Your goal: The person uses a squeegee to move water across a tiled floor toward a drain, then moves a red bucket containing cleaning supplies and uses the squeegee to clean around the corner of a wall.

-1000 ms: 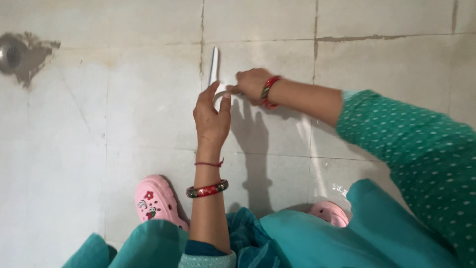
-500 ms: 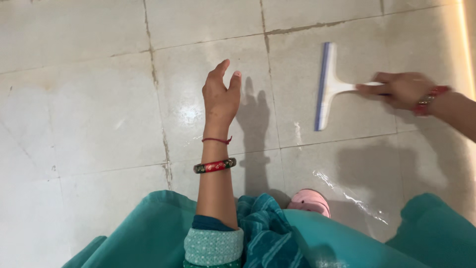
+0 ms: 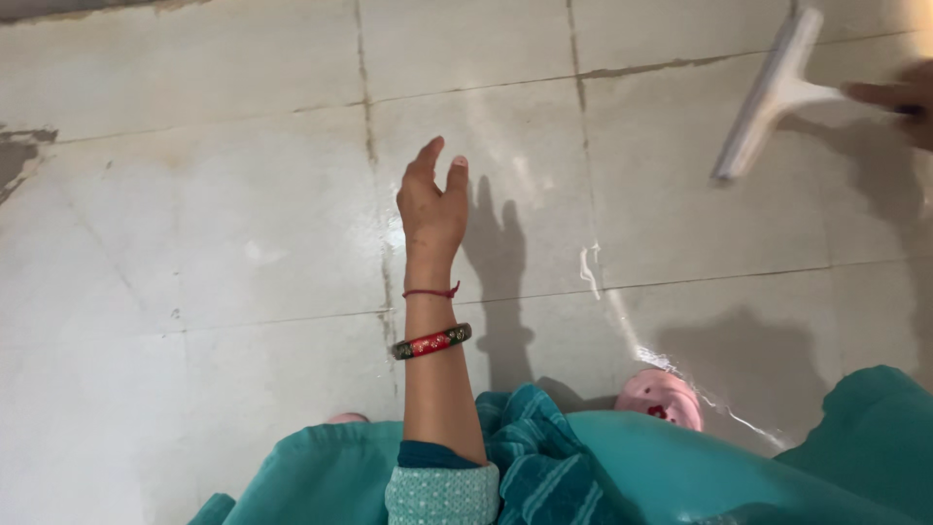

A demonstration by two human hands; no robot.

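My left hand (image 3: 432, 204) hangs over the tiled floor with its fingers apart and holds nothing. A red thread and a red bangle (image 3: 432, 342) sit on that wrist. My right hand (image 3: 899, 97) is at the far right edge, partly cut off and blurred, gripping the handle of a white floor squeegee (image 3: 768, 92). The squeegee's long blade lies tilted at the upper right, off the floor or just grazing it; I cannot tell which.
Pale floor tiles (image 3: 243, 214) with dark grout lines fill the view. A thin streak of water (image 3: 622, 321) runs diagonally toward my pink clog (image 3: 661, 397). My teal clothing (image 3: 603, 467) covers the bottom edge.
The right hand has swept the squeegee from near the left hand out to the right and farther up. The left hand, which was touching the blade, now hangs free.
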